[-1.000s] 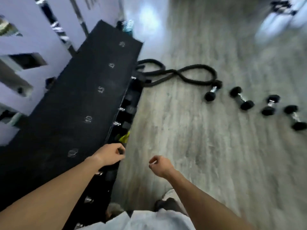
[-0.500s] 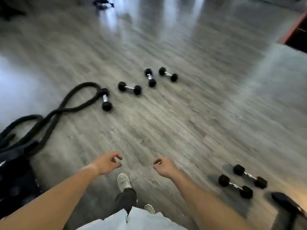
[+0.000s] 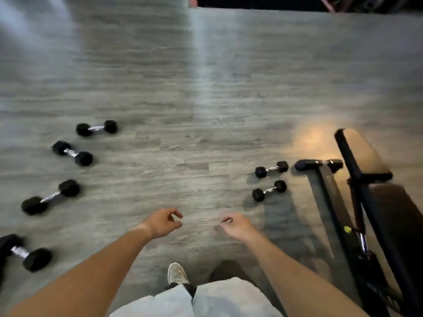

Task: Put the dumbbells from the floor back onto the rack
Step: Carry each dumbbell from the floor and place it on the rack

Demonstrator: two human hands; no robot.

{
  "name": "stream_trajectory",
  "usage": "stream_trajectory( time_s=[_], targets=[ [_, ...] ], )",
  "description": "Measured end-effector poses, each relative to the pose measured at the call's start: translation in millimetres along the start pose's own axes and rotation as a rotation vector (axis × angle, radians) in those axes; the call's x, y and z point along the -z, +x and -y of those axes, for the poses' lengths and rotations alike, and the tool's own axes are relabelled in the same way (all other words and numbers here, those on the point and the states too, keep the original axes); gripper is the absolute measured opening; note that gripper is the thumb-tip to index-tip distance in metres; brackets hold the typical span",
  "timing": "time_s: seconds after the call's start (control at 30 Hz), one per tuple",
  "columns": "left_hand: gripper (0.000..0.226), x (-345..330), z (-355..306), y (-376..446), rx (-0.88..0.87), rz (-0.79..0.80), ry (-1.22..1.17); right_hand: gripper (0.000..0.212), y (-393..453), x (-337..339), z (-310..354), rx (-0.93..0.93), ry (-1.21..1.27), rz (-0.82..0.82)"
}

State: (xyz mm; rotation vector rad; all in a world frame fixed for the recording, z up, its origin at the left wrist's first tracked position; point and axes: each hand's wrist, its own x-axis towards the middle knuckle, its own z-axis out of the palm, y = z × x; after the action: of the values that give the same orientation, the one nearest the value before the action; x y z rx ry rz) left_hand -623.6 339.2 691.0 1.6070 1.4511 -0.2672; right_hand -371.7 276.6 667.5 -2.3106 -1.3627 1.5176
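Both arms reach forward over the grey wood-grain floor [image 3: 206, 110]. The left hand [image 3: 161, 223] hangs with its fingers loosely curled and holds nothing; the right hand [image 3: 237, 225] is likewise loosely curled and bare, the two near each other above the boards.

Six dumbbells lie on the floor, none touched. Four sit in a rough line on the left: the far dumbbell [image 3: 96, 128] at about ten o'clock from the hands, the second dumbbell [image 3: 72, 153] just below it, the third dumbbell [image 3: 50, 197] at nine o'clock, and the nearest dumbbell [image 3: 25, 252] at eight o'clock (partly cut by the frame edge). At about two o'clock from the right hand lie a pair side by side: the upper small dumbbell [image 3: 271, 169] and the lower small dumbbell [image 3: 269, 190], close to the foot of a black weight bench [image 3: 364, 156] that fills the right side.

One pale shoe [image 3: 176, 273] shows at six o'clock, above light trousers [image 3: 206, 300]. The rack is out of sight.
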Motion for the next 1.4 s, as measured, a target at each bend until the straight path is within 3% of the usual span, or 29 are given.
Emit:
stream_trajectory(
  time_s=[0.33,0.87,1.2,1.4],
  targets=[
    [0.019,27.8,-127.1,123.1,-0.210,0.264,0.325,0.018,22.2,69.1,-45.8,-0.322,0.396,-0.236],
    [0.009,20.6,-350.6,324.6,-0.286,0.459,0.382,0.011,159.4,266.1,-123.6,-0.493,0.661,-0.240],
    [0.016,-29.7,-455.1,487.0,-0.301,0.657,0.498,0.008,278.6,330.3,-161.1,-0.657,0.843,-0.286],
    [0.017,-98.9,-469.3,556.4,-0.282,0.696,0.522,0.013,370.5,319.7,-201.1,-0.690,1.035,-0.329]
  ],
)
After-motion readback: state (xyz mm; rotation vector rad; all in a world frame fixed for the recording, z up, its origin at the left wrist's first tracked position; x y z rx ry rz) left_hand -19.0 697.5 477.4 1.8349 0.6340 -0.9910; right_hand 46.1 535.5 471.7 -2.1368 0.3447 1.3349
